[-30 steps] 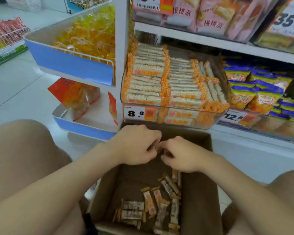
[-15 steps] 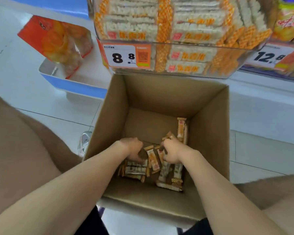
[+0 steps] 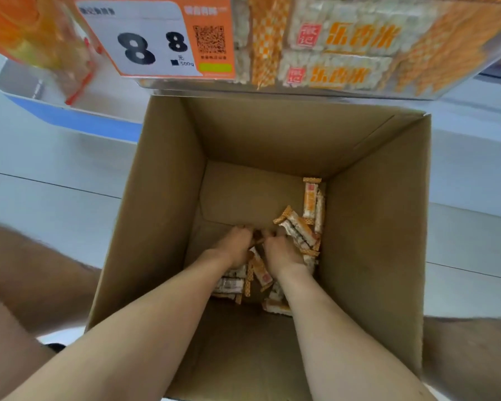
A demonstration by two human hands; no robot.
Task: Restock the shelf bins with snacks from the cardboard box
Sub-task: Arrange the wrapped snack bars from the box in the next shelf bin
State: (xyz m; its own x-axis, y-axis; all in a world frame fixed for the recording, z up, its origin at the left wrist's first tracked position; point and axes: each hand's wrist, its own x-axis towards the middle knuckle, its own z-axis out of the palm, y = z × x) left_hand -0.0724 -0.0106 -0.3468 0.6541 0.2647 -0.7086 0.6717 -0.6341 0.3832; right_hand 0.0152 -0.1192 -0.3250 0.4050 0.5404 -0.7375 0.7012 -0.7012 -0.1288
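Observation:
An open cardboard box (image 3: pixel 162 204) stands on the floor between my knees. Several orange-and-white snack bars (image 3: pixel 311 204) lie loose on its bottom, mostly at the right and near side. Both my arms reach deep into the box. My left hand (image 3: pixel 234 248) and my right hand (image 3: pixel 282 251) sit side by side on the pile, fingers curled down around bars. One bar (image 3: pixel 297 230) sticks up beside my right fingers. Above the box, the clear shelf bin (image 3: pixel 344 41) is packed with the same bars.
A price tag reading 8.8 (image 3: pixel 145 44) hangs on the bin's front. A blue-edged white tray (image 3: pixel 70 117) with an orange bag (image 3: pixel 26 30) sits at the upper left. My bare knees (image 3: pixel 26 270) flank the box on the pale tiled floor (image 3: pixel 469 175).
My hands dropped from the box's top edge to its bottom, and now they close together on the bars. The camera has tilted down and moved nearer the box.

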